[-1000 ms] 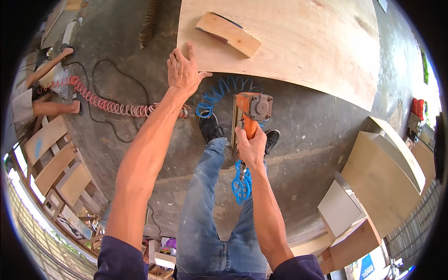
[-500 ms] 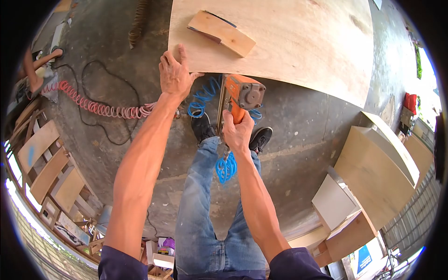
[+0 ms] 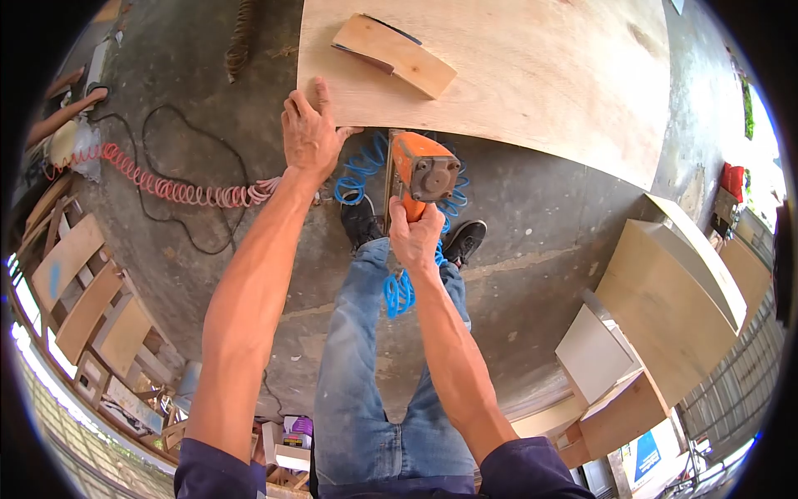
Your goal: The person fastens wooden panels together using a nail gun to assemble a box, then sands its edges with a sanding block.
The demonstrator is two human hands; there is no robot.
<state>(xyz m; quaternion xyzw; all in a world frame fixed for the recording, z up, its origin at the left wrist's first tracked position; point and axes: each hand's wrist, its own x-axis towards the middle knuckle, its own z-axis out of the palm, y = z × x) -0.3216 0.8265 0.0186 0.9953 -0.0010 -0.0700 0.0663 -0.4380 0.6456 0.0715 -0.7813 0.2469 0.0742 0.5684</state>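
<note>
My left hand (image 3: 311,137) rests at the near-left corner of a plywood sheet (image 3: 540,79). Its fingers are spread on the wood, with the thumb along the near edge. In my right hand (image 3: 417,236) is the handle of an orange nail gun (image 3: 422,162). The gun's nose side is against or close beside the sheet's near edge; exact contact is hidden. A coiled blue air hose (image 3: 400,295) hangs below my right hand, and more blue coils show behind the gun. On the sheet lies a wooden block (image 3: 397,56) with dark, sandpaper-like strips along its sides.
A red coiled hose (image 3: 179,190) and a black cable (image 3: 170,218) lie on the concrete floor at left. Another person's limbs (image 3: 73,112) show at the far left. Wooden boards (image 3: 71,258) lean at left; plywood boxes (image 3: 657,308) stand at right.
The nail gun has turned and shifted slightly left and down, with my right hand still around its handle. My left hand stays at the corner. The other person's limbs have shifted.
</note>
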